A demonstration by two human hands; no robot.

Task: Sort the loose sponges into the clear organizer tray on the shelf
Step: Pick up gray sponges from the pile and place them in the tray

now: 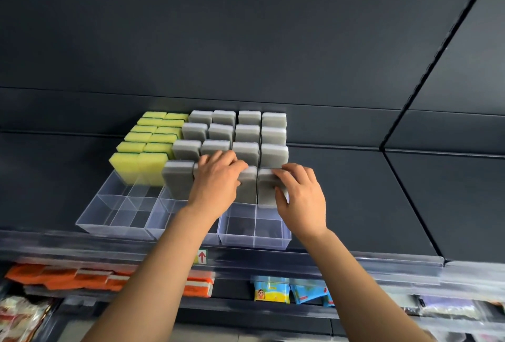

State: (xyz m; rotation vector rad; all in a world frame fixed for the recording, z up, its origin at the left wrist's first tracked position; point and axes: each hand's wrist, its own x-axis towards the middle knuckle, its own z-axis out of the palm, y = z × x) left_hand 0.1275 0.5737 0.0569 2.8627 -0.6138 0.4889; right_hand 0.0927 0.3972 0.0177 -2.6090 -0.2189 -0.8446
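Note:
A clear organizer tray (114, 221) sits on the dark shelf, its back compartments filled with upright sponges. Yellow sponges (149, 150) stand in the two left columns, grey sponges (247, 133) in the columns to their right. My left hand (216, 180) grips a grey sponge (248, 185) in the front grey row, thumb on its face, and covers the sponge to its left. My right hand (300, 194) grips the neighbouring grey sponge (266, 185) at the right end of that row. Another grey sponge (177, 180) stands free at the row's left end.
The tray's front compartments (254, 226) hold nothing. Below the shelf edge with its clear price rail (328, 262) lie orange packs (62, 278), yellow and blue wipe packets (287, 291) and other goods. A dark back panel rises behind; the shelf stretches bare to the right.

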